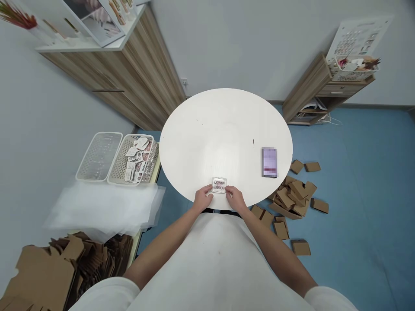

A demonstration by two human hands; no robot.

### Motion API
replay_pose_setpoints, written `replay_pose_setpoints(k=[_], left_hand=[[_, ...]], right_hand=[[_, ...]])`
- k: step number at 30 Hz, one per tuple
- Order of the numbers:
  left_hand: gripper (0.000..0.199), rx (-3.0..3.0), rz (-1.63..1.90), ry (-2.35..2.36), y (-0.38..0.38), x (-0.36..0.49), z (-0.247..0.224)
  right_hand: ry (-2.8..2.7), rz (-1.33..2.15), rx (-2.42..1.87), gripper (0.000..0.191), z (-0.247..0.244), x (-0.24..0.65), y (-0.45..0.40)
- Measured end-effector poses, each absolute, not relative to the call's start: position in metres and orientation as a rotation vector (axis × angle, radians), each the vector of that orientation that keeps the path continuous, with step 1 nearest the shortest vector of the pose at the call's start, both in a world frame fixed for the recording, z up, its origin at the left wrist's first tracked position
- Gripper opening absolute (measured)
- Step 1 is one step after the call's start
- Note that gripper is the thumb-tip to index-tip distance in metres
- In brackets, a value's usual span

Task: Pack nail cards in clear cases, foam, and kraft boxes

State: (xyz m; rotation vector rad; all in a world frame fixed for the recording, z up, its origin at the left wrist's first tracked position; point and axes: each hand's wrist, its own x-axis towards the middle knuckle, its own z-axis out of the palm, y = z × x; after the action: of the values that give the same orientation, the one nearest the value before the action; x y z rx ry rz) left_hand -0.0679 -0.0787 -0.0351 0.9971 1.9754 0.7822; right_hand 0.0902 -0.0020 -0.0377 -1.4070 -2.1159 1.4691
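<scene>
So there's one little clear case (219,185) near the close edge of a white oval counter (223,125), left hand (203,198) and right hand (235,198) each with a grip pinched on opposite sides. One phone (269,162), screen pixelated, off right. Further out: two white baskets (118,172), two wood-grain cabinets (142,73), blue floor (356,172), cardboard boxes (296,194) too jumbled to count.

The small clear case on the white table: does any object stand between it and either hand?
Nothing visible does: the left hand and right hand are at opposite sides of the small clear case, fingers at its edges. The pixelated purple item lies apart, farther right.
</scene>
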Motion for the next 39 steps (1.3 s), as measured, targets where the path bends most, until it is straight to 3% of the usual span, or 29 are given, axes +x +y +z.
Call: replay_pose_setpoints(k=[10,14,18,25,32,39], left_hand=[[0.048,1.492,0.564,2.001,-0.082,-0.071,-0.036],[0.058,1.826,0.464,1.810,-0.083,-0.079,-0.038],[0.062,1.961,0.319,1.723,-0.080,-0.088,-0.038],[0.058,2.014,0.184,1.722,-0.069,-0.093,-0.033],[0.055,1.965,0.152,1.747,-0.065,-0.090,-0.031],[0.068,2.021,0.165,1.762,-0.074,-0.095,-0.030]], right_hand=[[-2.119,1.362,-1.548,0.040,-0.032,0.094,-0.017],[-1.933,1.233,-1.824,0.055,-0.029,0.099,-0.031],[-1.590,1.436,-1.924,0.066,-0.029,0.092,-0.031],[-1.254,1.719,-1.791,0.033,-0.024,0.071,-0.018],[-1.054,1.608,-1.900,0.043,-0.035,0.059,-0.016],[-0.918,1.737,-1.861,0.032,-0.039,0.056,-0.009]])
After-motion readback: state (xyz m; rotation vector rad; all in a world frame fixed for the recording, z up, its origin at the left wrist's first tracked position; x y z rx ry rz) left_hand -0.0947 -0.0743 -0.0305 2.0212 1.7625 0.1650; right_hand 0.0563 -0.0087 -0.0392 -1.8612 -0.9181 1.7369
